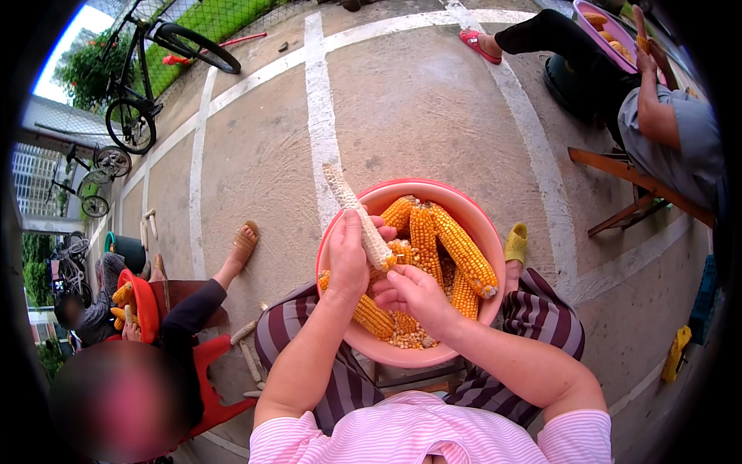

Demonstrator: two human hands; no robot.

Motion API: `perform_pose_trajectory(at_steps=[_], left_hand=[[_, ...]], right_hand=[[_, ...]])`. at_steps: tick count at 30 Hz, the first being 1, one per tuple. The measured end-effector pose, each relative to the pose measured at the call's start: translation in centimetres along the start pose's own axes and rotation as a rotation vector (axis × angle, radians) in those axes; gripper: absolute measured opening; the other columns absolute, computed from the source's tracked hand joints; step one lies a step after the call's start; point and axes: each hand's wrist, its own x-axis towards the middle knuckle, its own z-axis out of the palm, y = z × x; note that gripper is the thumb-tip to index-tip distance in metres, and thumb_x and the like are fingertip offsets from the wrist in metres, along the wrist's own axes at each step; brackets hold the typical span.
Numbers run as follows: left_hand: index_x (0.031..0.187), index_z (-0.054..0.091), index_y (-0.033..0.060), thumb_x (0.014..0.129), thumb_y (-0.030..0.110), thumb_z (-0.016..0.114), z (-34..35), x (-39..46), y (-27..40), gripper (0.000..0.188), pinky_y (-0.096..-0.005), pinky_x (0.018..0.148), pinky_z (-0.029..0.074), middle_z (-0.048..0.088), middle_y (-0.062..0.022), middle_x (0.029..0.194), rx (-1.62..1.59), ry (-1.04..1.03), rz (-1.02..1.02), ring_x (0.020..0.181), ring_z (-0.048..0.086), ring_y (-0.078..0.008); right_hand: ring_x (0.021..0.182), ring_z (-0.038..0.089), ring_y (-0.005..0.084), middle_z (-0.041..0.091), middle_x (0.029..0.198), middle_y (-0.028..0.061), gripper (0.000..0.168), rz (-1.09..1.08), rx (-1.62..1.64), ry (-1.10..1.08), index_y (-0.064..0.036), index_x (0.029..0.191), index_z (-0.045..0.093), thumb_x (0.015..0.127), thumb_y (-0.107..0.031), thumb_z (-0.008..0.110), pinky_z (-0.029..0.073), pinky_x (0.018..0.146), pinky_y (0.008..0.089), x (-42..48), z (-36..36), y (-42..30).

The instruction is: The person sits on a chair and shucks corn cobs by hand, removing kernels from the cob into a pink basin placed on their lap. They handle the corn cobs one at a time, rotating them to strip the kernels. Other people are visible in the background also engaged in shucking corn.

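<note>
My left hand grips a mostly bare, whitish corn cob, tilted with its far end up and to the left. A few yellow kernels remain at the cob's near end. There the thumb and fingertips of my right hand touch it, the other fingers loosely curled. Both hands are over a pink plastic basin between my knees. Several ears of yellow corn lean inside it, and loose kernels lie at its near side.
Bare cobs lie on the concrete floor to the left. Beside them is a red plastic chair with a seated person; a red basin of corn stands past it. At right, another person sits with a pink basin. Bicycles stand far left.
</note>
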Motion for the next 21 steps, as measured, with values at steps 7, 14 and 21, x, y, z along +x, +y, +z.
perform_pose_trajectory(at_steps=[7, 14, 21], left_hand=[[0.126, 0.047, 0.0008, 0.110, 0.033, 0.036, 0.35, -0.27, -0.39, 0.037, -0.0370, 0.080, 0.060, 0.063, -0.0107, 0.098, 0.003, -0.014, 0.037, 0.086, 0.069, -0.0235], [0.127, 0.047, 0.0010, 0.109, 0.035, 0.036, 0.64, -0.54, -0.53, 0.039, -0.0365, 0.080, 0.059, 0.063, -0.0105, 0.099, -0.019, 0.003, 0.054, 0.087, 0.069, -0.0233], [0.128, 0.047, 0.0009, 0.110, 0.034, 0.036, 0.80, -0.62, -0.40, 0.039, -0.0359, 0.082, 0.059, 0.062, -0.0110, 0.100, -0.027, -0.010, 0.067, 0.088, 0.069, -0.0228]], right_hand=[[0.090, 0.066, 0.0143, 0.065, 0.106, 0.0100, 0.033, 0.013, 0.055, 0.008, 0.001, 0.119, 0.054, 0.106, -0.029, 0.050, 0.057, 0.083, 0.0297, -0.10, -0.01, -0.56], [0.090, 0.066, 0.0141, 0.065, 0.105, 0.0094, 0.027, -0.013, 0.053, 0.021, -0.001, 0.117, 0.053, 0.104, -0.023, 0.049, 0.057, 0.083, 0.0301, 0.07, -0.16, -0.07], [0.090, 0.067, 0.0150, 0.066, 0.106, 0.0099, 0.030, 0.007, 0.128, -0.006, -0.001, 0.118, 0.054, 0.101, -0.025, 0.048, 0.057, 0.083, 0.0305, 0.14, -0.41, -0.32]])
